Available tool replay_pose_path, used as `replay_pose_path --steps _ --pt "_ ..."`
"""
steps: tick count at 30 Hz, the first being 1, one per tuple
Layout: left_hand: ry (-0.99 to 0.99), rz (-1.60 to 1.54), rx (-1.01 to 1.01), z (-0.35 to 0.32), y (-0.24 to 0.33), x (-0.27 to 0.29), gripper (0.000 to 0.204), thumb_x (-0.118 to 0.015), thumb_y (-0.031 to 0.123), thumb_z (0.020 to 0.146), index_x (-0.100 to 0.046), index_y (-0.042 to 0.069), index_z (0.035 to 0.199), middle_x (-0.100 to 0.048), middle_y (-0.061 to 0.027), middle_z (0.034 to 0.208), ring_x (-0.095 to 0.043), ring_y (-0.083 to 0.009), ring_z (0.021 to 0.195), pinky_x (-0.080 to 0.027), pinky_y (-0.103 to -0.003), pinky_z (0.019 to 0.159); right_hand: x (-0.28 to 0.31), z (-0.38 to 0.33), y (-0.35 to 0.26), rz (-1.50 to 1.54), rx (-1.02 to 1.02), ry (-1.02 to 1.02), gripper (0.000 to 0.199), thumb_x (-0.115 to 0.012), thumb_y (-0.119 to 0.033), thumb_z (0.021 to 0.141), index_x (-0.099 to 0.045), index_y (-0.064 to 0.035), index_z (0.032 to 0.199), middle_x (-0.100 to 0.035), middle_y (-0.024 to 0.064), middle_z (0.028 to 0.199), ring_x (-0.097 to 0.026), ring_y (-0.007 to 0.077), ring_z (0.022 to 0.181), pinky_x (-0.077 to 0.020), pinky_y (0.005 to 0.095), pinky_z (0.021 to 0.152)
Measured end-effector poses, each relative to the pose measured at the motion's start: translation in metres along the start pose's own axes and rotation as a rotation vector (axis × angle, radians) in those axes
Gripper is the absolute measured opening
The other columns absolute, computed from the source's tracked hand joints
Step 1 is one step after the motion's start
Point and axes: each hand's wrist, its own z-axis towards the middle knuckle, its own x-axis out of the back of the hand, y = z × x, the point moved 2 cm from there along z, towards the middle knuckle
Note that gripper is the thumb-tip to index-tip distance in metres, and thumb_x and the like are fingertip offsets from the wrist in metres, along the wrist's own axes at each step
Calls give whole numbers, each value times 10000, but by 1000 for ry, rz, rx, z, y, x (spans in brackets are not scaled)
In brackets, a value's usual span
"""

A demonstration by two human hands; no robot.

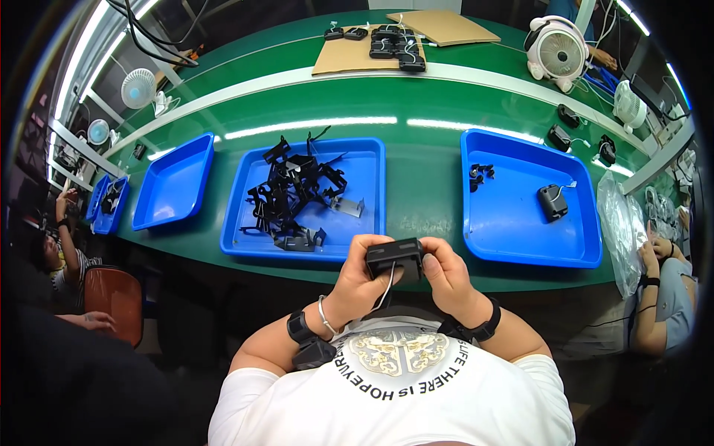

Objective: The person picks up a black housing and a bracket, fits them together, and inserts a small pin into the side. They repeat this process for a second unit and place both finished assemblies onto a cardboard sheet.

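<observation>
Both my hands hold a small black boxy device (pixel 393 253) with a white cable, just past the table's near edge. My left hand (pixel 358 278) is closed round its left side, and the cable hangs down by those fingers. On the other side, my right hand (pixel 446 275) grips the device, thumb along its edge. Beyond my left hand, a blue tray (pixel 230 230) bears a heap of black brackets (pixel 294 186). To the right, another blue tray (pixel 535 245) contains a similar black device (pixel 552 203) with a white cable and several small black parts (pixel 479 176).
A third blue tray (pixel 175 186) lies at the left. Cardboard (pixel 335 58) bears several black devices (pixel 394 44) at the back. A pink-and-white fan (pixel 556 53) stands far right, above more devices. Clear plastic bags (pixel 619 230) lie near another person's hands (pixel 654 251) at the right.
</observation>
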Motion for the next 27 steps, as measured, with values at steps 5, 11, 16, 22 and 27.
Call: replay_pose_path --steps 5,11,16,22,27 --pt "58 -132 129 1 -2 4 378 -535 -74 832 -364 77 1133 -509 -19 946 -502 -68 806 -440 -216 702 -2 3 -1 -7 5 -42 327 -419 -214 955 -445 23 1178 -563 52 1003 -509 83 835 -422 207 725" --pt "53 -173 145 1 -3 9 381 -531 -70 836 -356 80 1139 -509 -22 931 -496 -66 791 -435 -213 689 -2 3 -6 26 -65 -91 351 -415 -212 953 -431 33 1204 -555 70 1040 -527 99 842 -441 220 729" --pt "20 -192 76 0 -8 8 400 -536 -74 829 -347 82 1146 -502 -24 957 -500 -75 817 -444 -222 723 -6 1 -6 74 -42 -59 378 -415 -280 954 -440 27 1174 -553 65 1025 -525 98 827 -449 222 695" --pt "-11 5 -16 1 1 7 420 -561 -68 811 -345 64 1145 -494 -32 993 -511 -92 884 -449 -234 786 -7 -2 -2 39 12 3 333 -460 -279 939 -470 7 1110 -575 61 879 -507 110 697 -435 252 621" --pt "-46 -14 142 5 6 8 414 -588 -61 793 -364 45 1125 -499 -38 1004 -515 -95 916 -447 -241 812 -4 3 -2 18 -36 26 309 -466 -255 935 -471 4 1103 -577 64 858 -514 124 694 -434 256 621"
